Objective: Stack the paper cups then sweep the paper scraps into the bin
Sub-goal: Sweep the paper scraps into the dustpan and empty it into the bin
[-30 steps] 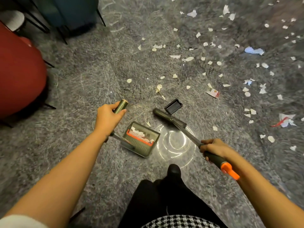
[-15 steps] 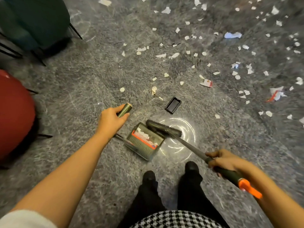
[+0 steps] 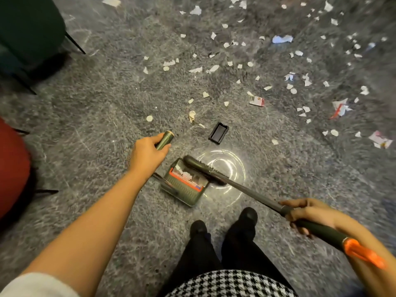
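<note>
Mostly, a grey speckled floor [image 3: 85, 116] fills the frame. At the left edge a red chair [image 3: 10, 168] bulges in, and in the upper left corner stands a dark green chair [image 3: 27, 28]. At the bottom centre the person's black trousers and black shoes [image 3: 248, 215] show, under a black-and-white checked garment [image 3: 225, 284].

The broom [image 3: 252, 194] runs as a long diagonal from the lower right toward the centre. The right hand [image 3: 306, 213] has its grip clamped around the dark green part of the shaft, up from the orange end [image 3: 362, 254]. The broom head lies across the upper right edge of the dustpan [image 3: 184, 189]. The dustpan sits on the floor just below the centre; it is dark green with an orange comb strip, and some white scraps lie inside it. The left hand [image 3: 147, 155], a little left of centre, has its grip closed around the top of the dustpan's upright handle, whose gold-coloured end sticks out beyond the thumb.

A small black rectangular tray [image 3: 218, 133] lies just above the dustpan. The paper scraps [image 3: 214, 68] are spread over the upper half and the right side of the frame, most of them well apart from the dustpan. Among them are a red-and-white wrapper [image 3: 257, 101] and a bluish crumpled piece [image 3: 281, 39].
</note>
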{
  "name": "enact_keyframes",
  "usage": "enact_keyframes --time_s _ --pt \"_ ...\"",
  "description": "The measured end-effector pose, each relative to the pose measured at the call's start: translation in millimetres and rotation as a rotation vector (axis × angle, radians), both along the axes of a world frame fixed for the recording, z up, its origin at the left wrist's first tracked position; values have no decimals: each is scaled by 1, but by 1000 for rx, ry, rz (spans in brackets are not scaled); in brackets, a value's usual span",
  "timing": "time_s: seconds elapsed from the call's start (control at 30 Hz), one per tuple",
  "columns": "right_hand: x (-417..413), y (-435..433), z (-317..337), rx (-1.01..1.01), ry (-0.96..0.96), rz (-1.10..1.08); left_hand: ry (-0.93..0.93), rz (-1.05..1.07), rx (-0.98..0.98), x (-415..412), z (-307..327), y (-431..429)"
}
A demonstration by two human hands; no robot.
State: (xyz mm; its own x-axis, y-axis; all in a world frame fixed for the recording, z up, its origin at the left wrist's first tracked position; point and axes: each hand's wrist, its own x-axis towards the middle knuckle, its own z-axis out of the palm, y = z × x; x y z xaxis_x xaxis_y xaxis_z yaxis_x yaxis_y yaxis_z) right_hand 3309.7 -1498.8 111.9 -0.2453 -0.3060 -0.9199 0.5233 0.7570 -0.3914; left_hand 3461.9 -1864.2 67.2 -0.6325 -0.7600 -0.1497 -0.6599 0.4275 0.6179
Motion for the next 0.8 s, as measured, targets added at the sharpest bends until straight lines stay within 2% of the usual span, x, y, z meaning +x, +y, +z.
enact_keyframes --time_s 0.23,0.47,0.8 --pt "-10 -22 7 -22 115 -188 5 -34 -11 -15 7 -5" --pt "-55 -19 -6 -62 182 -353 6 -68 -20 -56 4 -18" --pt "-157 -59 -44 19 295 -323 3 -121 -28 -149 0 -41"
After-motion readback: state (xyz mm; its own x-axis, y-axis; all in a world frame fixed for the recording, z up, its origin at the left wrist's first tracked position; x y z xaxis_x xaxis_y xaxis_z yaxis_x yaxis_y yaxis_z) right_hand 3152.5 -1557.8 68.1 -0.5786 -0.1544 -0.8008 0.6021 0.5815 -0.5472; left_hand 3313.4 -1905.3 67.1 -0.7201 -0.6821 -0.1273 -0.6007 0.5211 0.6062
